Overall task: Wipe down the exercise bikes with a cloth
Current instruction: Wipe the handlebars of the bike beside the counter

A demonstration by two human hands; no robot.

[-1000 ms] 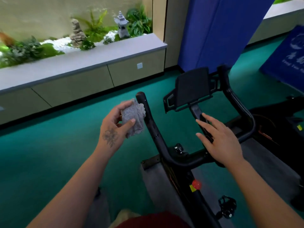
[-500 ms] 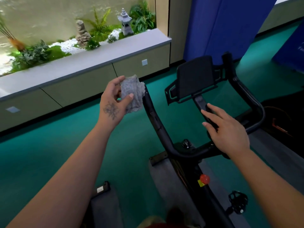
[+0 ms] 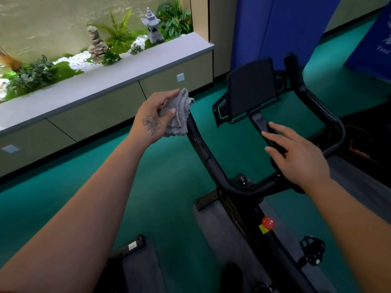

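Note:
A black exercise bike (image 3: pixel 249 210) stands in front of me on a grey mat. My left hand (image 3: pixel 154 117) grips a crumpled grey cloth (image 3: pixel 178 115) and holds it around the top end of the bike's left handlebar (image 3: pixel 203 149); the bar's tip is hidden under the cloth. My right hand (image 3: pixel 296 157) lies with straight fingers on the centre stem just below the black console holder (image 3: pixel 251 87). The right handlebar (image 3: pixel 325 115) curves up past the console.
A grey ledge with cabinets (image 3: pixel 127 72) and a planter of ferns and stone figures runs along the left. Blue panels (image 3: pixel 281 26) stand behind the bike. Green floor surrounds the mat; a pedal (image 3: pixel 312 249) and red knob (image 3: pixel 268 223) sit low on the frame.
My left hand has stayed with the cloth at the left handlebar's tip, closing it more around the bar. The right hand keeps its place on the stem. My head view has shifted slightly.

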